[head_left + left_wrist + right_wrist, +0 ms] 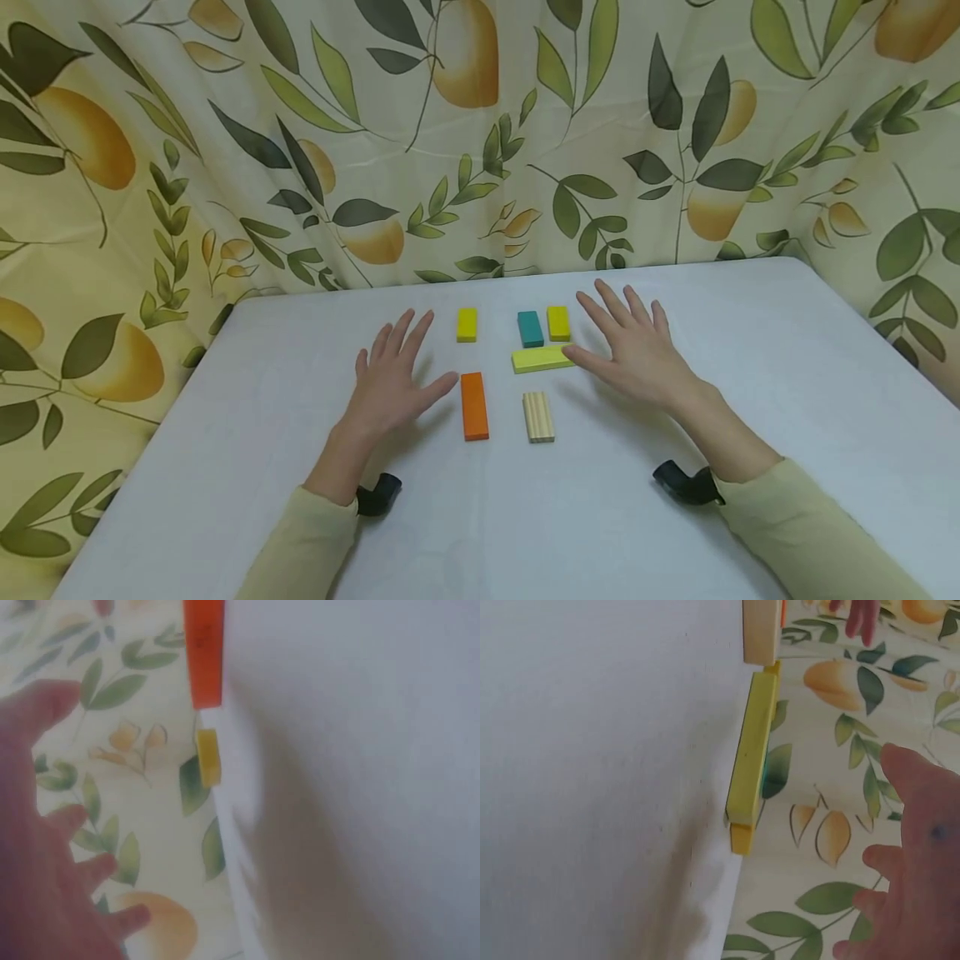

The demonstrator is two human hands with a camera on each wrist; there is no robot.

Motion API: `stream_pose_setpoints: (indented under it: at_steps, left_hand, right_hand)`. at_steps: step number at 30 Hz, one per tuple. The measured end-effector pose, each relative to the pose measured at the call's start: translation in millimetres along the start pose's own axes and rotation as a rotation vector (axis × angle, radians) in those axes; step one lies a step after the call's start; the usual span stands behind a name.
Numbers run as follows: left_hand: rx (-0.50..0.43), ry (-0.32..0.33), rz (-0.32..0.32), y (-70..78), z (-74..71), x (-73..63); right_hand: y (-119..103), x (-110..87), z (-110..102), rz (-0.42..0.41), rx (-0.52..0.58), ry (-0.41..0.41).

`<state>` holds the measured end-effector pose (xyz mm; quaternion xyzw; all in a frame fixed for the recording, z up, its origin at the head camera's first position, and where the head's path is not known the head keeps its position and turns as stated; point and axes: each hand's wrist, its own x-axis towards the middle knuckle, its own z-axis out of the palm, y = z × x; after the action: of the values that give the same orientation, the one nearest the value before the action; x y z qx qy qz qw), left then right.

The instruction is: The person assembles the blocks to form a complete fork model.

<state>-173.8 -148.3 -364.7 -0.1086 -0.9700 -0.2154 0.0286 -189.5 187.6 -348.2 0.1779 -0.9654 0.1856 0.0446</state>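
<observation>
Fingers spread and holding nothing, my left hand point(387, 385) hovers over the table left of an orange block point(474, 407), its thumb tip near the block's upper left corner. My right hand point(637, 350) is also spread and empty; its thumb overlaps the right end of a long yellow-green block point(538, 359) in the head view. Behind that long block stand a teal block point(530, 329) and a short yellow block point(558, 323). Another short yellow block point(467, 325) sits farther left. Nearer me lies a ridged, pale wood-coloured block point(538, 417), right of the orange one.
A white cloth covers the table point(480, 517). Behind and beside it hangs a curtain point(465, 167) printed with leaves and orange fruit. Each wrist carries a small black camera, the left one point(379, 495) and the right one point(686, 483), low over the cloth.
</observation>
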Motion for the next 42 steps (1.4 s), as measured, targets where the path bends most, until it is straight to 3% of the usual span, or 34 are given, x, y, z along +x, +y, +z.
stream_pose_setpoints:
  at_steps: [7,11,18,24,33,42]
  left_hand:
    - [-0.061,0.030,0.077,1.5,4.7,3.5]
    - [-0.106,0.021,0.106,0.2,7.0,4.7]
    - [-0.189,-0.054,0.115,-2.5,11.7,5.9]
    - [-0.253,-0.126,0.166,-5.0,16.5,6.1]
    - [-0.229,-0.208,0.246,-12.5,22.3,5.2]
    - [-0.217,-0.223,0.294,-13.8,26.1,4.0]
  right_hand:
    - [-3.1,7.4,9.9,-0.076,0.090,0.040]
    - [-5.6,10.3,13.3,-0.064,0.164,0.021]
    - [-6.9,10.8,15.3,-0.078,0.241,0.037]
    - [-2.5,12.5,20.2,-0.096,0.299,0.021]
    - [2.9,15.3,26.6,-0.061,0.369,-0.051]
    - [9.7,14.7,31.4,-0.066,0.364,-0.061]
